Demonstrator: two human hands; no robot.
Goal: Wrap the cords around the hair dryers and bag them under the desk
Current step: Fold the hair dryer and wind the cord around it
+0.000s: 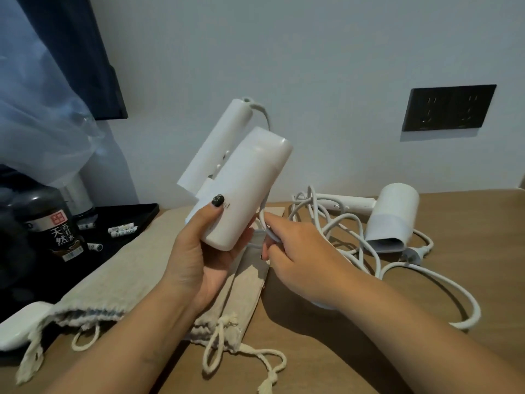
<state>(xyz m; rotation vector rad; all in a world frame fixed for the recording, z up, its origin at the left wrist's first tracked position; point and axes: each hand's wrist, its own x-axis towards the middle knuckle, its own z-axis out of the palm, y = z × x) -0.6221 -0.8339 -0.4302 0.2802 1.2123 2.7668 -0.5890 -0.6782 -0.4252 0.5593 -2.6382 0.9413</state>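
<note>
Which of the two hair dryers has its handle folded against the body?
The hair dryer held up in the left hand; the other hair dryer lies on the desk with its handle straight out.

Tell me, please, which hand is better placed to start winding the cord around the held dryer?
Right hand: it already pinches the cord, while the left hand grips the hair dryer.

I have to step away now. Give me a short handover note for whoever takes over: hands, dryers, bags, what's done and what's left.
Left hand grips the folded hair dryer above the desk.
Right hand pinches its cord; no wrap shows yet.
Second dryer lies on the desk, cord loose.
Two drawstring bags lie flat on the desk.
Left: wrap both cords, bag both, stow under the desk.
</note>
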